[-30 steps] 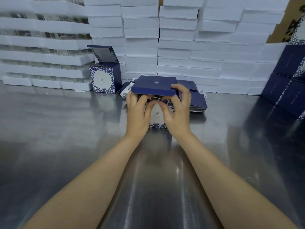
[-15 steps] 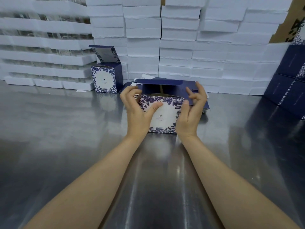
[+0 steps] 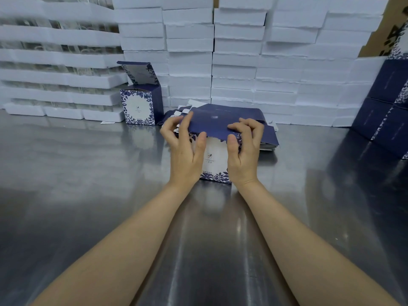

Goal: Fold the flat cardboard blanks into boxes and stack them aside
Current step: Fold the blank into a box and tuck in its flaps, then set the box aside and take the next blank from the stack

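Two hands on one job, so L to R along the steel table [image 3: 88, 195]. Far left corner: white foam trays [image 3: 55, 62] stacked in rows at the back. Just right of them, near the far edge, a finished box [image 3: 141, 107] stands upright, navy w/ a white floral front, lid up and tilted back.

Centre, a bit nearer me than that one, is the half-made box [image 3: 215, 160], upright on the table w/ its white floral panel facing me. My left hand [image 3: 183, 151] is at its top left corner, fingers curled over the navy lid flap [image 3: 212, 124], thumb pressed on the front panel just under the flap edge. My right hand [image 3: 245, 155] mirrors it at the top right corner, fingers bent over the flap, thumb on the front. So both hands are narrow, pinching flap to box. Flap lies over the opening, its front edge at the top of the panel. Can't tell if the tuck is in.

Just behind and to the right of that box is a low pile of flat blanks [image 3: 269, 140], navy side up, some white tabs poking out on its left. Behind all that, along the far edge, a wall of white boxes [image 3: 242, 62] runs up out of frame. Far right corner: navy boxes [image 3: 386, 107] stacked, w/ brown cardboard [image 3: 397, 9] above and behind.
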The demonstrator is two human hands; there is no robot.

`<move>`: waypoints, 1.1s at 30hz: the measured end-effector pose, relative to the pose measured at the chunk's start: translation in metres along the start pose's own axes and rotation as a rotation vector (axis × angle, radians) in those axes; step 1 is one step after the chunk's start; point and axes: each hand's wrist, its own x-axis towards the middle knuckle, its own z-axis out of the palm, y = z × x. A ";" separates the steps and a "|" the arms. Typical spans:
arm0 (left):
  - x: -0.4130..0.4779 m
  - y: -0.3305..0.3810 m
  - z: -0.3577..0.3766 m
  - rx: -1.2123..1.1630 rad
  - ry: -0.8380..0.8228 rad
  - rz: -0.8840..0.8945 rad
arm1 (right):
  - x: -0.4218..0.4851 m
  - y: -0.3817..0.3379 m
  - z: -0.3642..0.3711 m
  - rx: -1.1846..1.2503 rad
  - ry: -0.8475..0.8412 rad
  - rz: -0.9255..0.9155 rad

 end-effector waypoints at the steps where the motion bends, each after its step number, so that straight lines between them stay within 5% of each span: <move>1: 0.001 0.000 -0.001 0.000 0.015 0.002 | 0.000 0.000 0.000 0.008 0.007 0.015; 6: 0.006 -0.002 -0.005 0.116 -0.069 0.136 | 0.000 0.002 0.000 0.027 -0.003 0.054; 13: 0.009 -0.002 -0.021 0.116 -0.011 0.070 | -0.009 -0.022 0.019 0.051 0.022 0.108; 18: 0.002 0.005 -0.048 0.262 0.059 -0.196 | -0.033 -0.055 0.050 -0.039 -0.223 0.080; 22: 0.001 -0.005 -0.062 0.568 -0.103 -0.103 | -0.035 -0.061 0.047 0.098 -0.418 0.064; 25: 0.012 -0.022 -0.074 0.658 -0.025 -0.146 | -0.028 -0.048 0.032 0.023 -0.506 -0.026; 29: 0.032 -0.055 -0.086 0.779 0.105 -0.205 | -0.015 -0.017 0.015 -0.286 -0.359 0.105; 33: 0.059 -0.093 -0.090 0.828 0.130 -0.295 | -0.009 0.001 0.006 -0.277 -0.195 0.405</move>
